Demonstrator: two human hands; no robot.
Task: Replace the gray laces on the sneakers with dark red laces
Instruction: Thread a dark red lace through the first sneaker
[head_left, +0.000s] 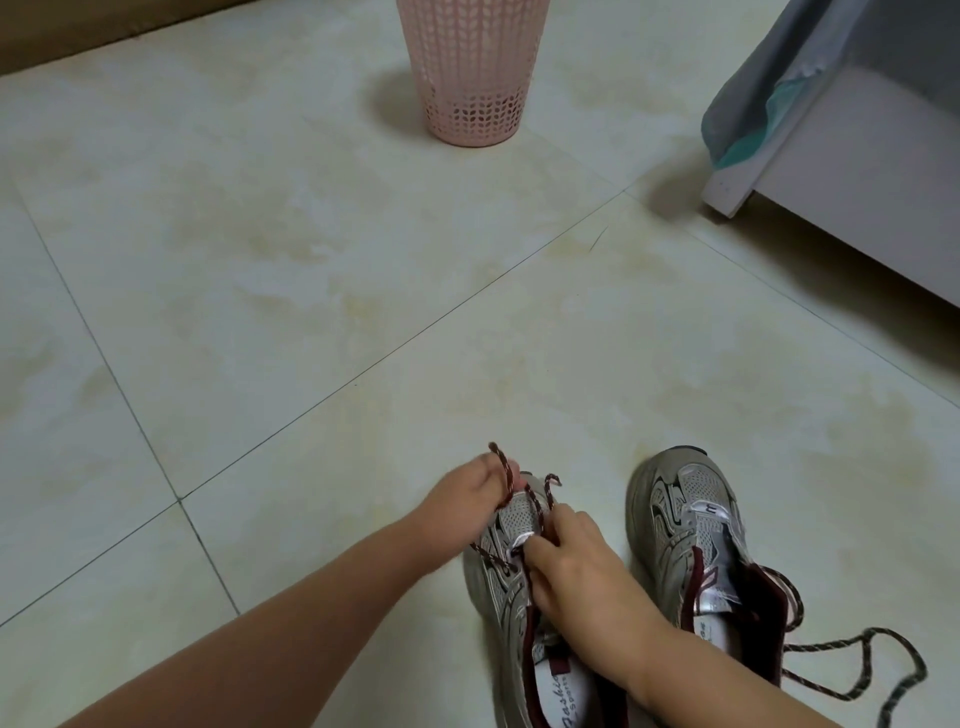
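Two grey mesh sneakers stand on the tiled floor, toes pointing away from me. Over the left sneaker (506, 603) a dark red speckled lace (535, 506) runs through the lowest eyelets. My left hand (467, 493) grips one end of it, pulled up past the toe. My right hand (576, 561) pinches the other strand over the tongue. The right sneaker (691, 525) has no lace in its eyelets. A second dark red lace (857, 660) lies loose on the floor beside its heel.
A pink perforated plastic basket (472, 73) stands on the floor straight ahead. A white furniture frame (841, 197) with grey and teal cloth draped on it fills the upper right. A brown skirting edge (78, 31) runs along the top left.
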